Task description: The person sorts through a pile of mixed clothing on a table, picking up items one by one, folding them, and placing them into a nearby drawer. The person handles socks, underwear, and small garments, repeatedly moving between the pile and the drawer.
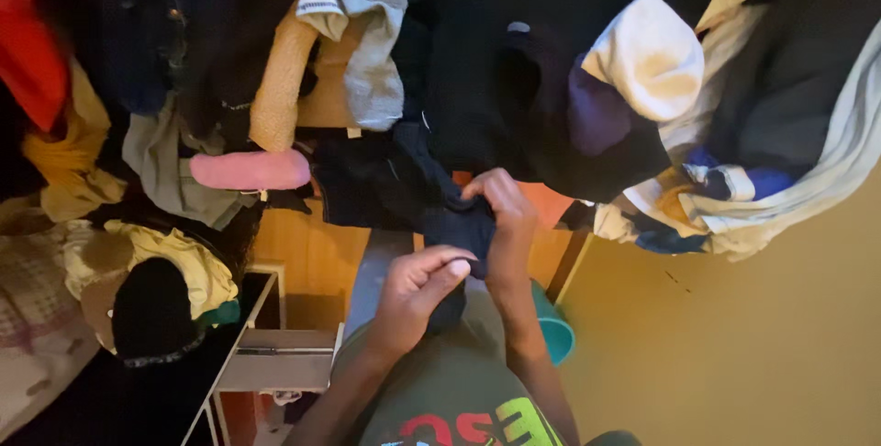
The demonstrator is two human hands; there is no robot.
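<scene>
Nearest the camera, a grey-green shirt [440,391] with bright printed lettering, seen from above. Just beyond, left hand [415,292] with fingers curled together, thumb pressed over them, clamped on the lower edge of a dark navy garment [456,230]. Right hand [503,217] higher, fingers bent and pinched on the same cloth near its top. Garment stretched between the two hands, close to the chest, its upper part running into a dark pile. By the right forearm, a teal bucket rim [556,331]. To the left, a white frame [275,354]. Farther out, a heap of clothes: pink roll [250,171], grey sock-like piece [372,42], white cap shape [647,56], large black garment [514,51], red cloth [27,42]. At right, bare yellow wall [762,336].
</scene>
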